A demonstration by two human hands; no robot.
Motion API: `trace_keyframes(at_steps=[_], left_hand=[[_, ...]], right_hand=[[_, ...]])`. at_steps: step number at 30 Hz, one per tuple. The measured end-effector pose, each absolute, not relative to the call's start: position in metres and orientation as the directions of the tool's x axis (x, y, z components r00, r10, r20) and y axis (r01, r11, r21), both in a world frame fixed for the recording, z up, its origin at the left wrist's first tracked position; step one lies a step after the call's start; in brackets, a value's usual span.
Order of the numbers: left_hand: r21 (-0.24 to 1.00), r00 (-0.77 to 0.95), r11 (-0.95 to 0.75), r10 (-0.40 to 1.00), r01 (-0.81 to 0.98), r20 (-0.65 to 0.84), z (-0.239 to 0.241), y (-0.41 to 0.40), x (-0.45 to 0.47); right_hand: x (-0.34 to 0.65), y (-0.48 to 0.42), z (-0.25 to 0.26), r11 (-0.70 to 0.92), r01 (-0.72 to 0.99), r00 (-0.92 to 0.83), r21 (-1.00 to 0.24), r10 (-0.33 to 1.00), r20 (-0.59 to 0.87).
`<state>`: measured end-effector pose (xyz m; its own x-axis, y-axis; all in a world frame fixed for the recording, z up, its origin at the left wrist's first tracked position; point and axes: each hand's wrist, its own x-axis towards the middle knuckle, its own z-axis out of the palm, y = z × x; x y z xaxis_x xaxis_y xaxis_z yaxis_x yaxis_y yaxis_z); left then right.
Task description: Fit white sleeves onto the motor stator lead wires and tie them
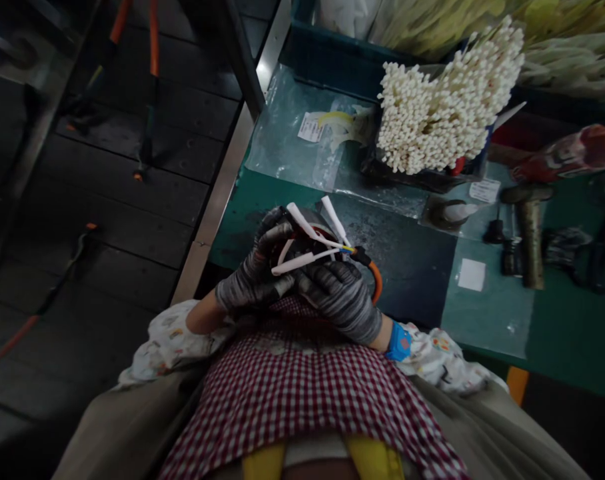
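Looking through the head camera, I see the left hand [255, 263] and the right hand [340, 300], both in gray gloves. Both hands are closed tight, grasping a round metal part [302, 227] with white tubes [302, 260] and an orange wire [376, 280] sticking out of it. The part sits above a red checked apron [287, 393], near the edge of a green table [572, 347]. Farther along the table, a big bunch of white sticks [447, 100] pokes up.

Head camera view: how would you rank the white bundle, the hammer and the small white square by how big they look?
Largest to smallest: the bundle of white-tipped sticks, the hammer, then the small white square.
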<state>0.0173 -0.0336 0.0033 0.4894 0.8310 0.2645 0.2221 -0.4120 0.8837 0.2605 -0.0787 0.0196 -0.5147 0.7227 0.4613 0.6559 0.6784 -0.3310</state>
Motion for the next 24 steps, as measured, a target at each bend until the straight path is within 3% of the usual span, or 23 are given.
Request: trace_keyframes(at_steps=[3,6,11,20,24], left_hand=[[0.853,0.493,-0.44,0.829,0.282,0.265,0.01,-0.036,0.023],[0.806,0.517,-0.461,0.823,0.372,0.233,0.018,-0.039,0.034],[0.73,0.525,-0.536,0.802,0.424,0.284,0.029,-0.044,0.051],[0.723,0.61,-0.537,0.767,0.435,0.202,0.033,-0.038,0.051],[0.752,0.567,-0.517,0.79,0.409,0.235,0.03,-0.037,0.052]], right_hand=[[0.281,-0.081,0.028,0.707,0.626,-0.514,-0.329,0.691,0.508],[0.297,-0.077,0.028,0.575,0.742,-0.372,-0.345,0.781,0.502],[0.304,-0.065,0.011,0.395,0.844,-0.302,-0.363,0.909,0.289],[0.323,-0.054,0.005,0.546,0.779,-0.476,-0.307,0.835,0.275],[0.32,-0.057,0.005,0.518,0.795,-0.443,-0.314,0.851,0.283]])
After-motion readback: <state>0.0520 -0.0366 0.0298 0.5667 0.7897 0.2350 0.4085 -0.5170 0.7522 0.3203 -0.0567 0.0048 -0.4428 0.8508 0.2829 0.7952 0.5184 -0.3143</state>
